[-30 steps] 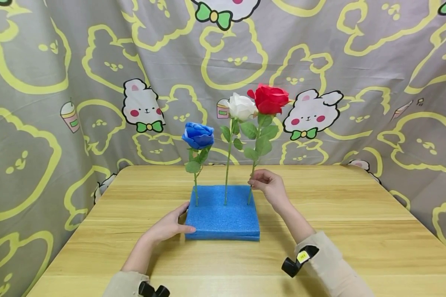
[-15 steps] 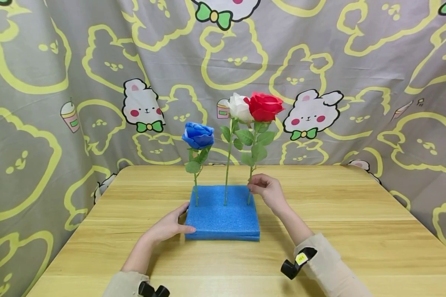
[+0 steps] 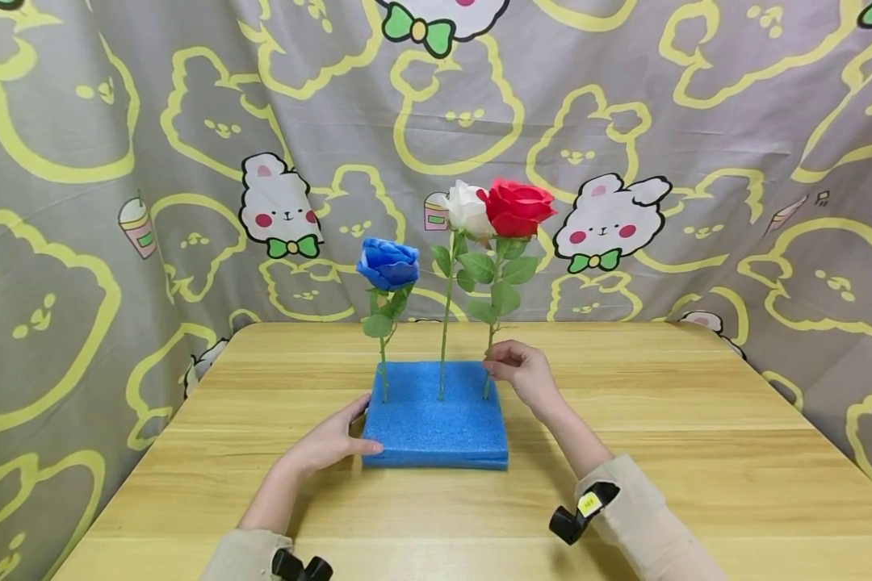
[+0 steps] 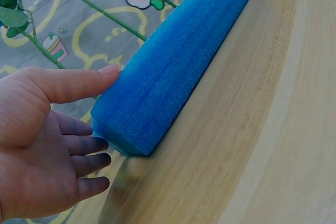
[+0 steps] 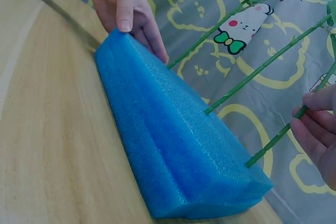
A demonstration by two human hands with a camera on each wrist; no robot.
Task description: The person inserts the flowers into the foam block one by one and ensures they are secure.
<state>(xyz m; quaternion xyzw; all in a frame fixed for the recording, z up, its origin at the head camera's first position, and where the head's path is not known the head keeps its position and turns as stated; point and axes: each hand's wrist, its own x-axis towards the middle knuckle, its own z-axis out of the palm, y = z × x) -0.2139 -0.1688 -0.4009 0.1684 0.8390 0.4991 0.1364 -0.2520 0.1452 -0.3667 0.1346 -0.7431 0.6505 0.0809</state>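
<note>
A blue foam block [image 3: 436,424] lies on the table with three artificial roses standing in it. My right hand [image 3: 526,375] pinches the lower stem of the red rose [image 3: 517,210] between thumb and fingers. That stem enters the block's right side, as the right wrist view shows. The white rose [image 3: 467,211] rises from the middle, its bloom partly behind the red one. On the left stands the shorter blue rose [image 3: 388,265]. My left hand [image 4: 47,135] rests against the block's left end, its fingers straight along the side and its thumb on the front upper edge.
The wooden table [image 3: 661,420] extends on all sides of the block. A grey curtain [image 3: 211,105] with yellow outlines and white rabbits hangs behind the table. Small black cameras sit at both sleeves.
The red rose has come down slightly and leaned a little left, with my right hand following its stem. This happened in the first half second; the left hand stays put.
</note>
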